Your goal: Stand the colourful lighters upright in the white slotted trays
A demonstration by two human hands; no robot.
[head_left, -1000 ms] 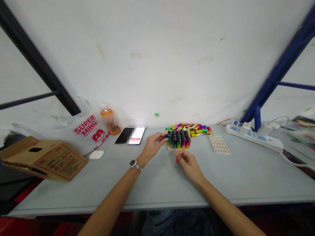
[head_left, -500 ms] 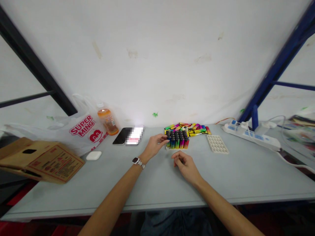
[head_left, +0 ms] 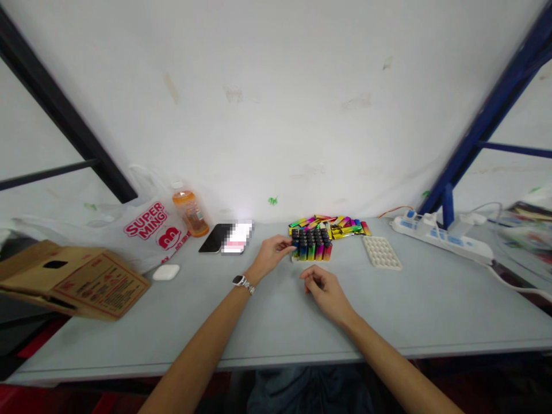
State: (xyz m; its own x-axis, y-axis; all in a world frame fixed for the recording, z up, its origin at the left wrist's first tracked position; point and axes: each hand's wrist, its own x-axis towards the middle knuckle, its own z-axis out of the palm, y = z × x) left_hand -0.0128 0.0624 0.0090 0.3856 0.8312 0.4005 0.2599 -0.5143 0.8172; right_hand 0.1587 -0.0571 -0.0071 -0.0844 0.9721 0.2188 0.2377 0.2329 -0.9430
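Note:
Rows of upright lighters (head_left: 311, 247) with black tops and rainbow-coloured metallic bodies stand packed in a pale tray on the table. At their front left corner, my left hand (head_left: 275, 254) pinches a lighter (head_left: 295, 251) between thumb and fingers; its lower body is partly covered. My right hand (head_left: 322, 286) rests on the table just in front of the block, fingers curled in, with no object visible in it. Behind the block lies a loose heap of shiny lighters or wraps (head_left: 345, 226). To the right sits a pale tray with rows of round cells (head_left: 382, 253).
A power strip (head_left: 444, 238) with plugs and cables lies at the right. On the left are a phone (head_left: 213, 238), an orange drink bottle (head_left: 190, 213), a white case (head_left: 166, 272), a plastic bag (head_left: 129, 236) and a cardboard box (head_left: 95, 282). A wall rises behind the table.
Almost nothing differs. The view has shifted very slightly; my left hand stays at the corner lighter and my right hand stays curled in place.

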